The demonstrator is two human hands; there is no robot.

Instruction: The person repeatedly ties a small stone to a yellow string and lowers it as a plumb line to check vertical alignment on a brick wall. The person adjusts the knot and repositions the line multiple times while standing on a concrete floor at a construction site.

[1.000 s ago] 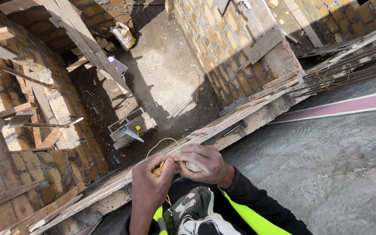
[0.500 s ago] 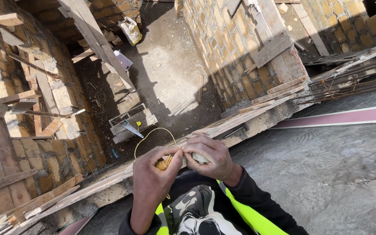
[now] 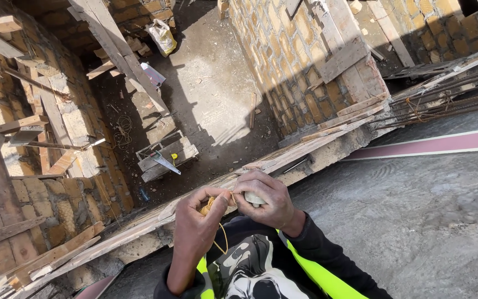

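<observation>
My left hand (image 3: 195,227) holds a small bundle of yellow string (image 3: 209,206) between thumb and fingers, with a strand hanging down toward my chest. My right hand (image 3: 266,199) is closed around a pale grey stone-like object (image 3: 254,198) right beside the string. Both hands meet in front of my dark top with a bright yellow vest (image 3: 316,277), at the edge of a concrete slab (image 3: 416,221).
A wooden plank edge (image 3: 139,224) borders the slab over a deep drop. Below lie a dirt floor (image 3: 211,94), a wooden trough with tools (image 3: 167,158), a sack (image 3: 161,36) and brick walls (image 3: 300,66). Rusty rebar (image 3: 449,99) and a maroon strip (image 3: 432,147) lie on the right.
The loop of yellow string that arched above my hands has been drawn in. My hands have come closer together and the view has shifted slightly.
</observation>
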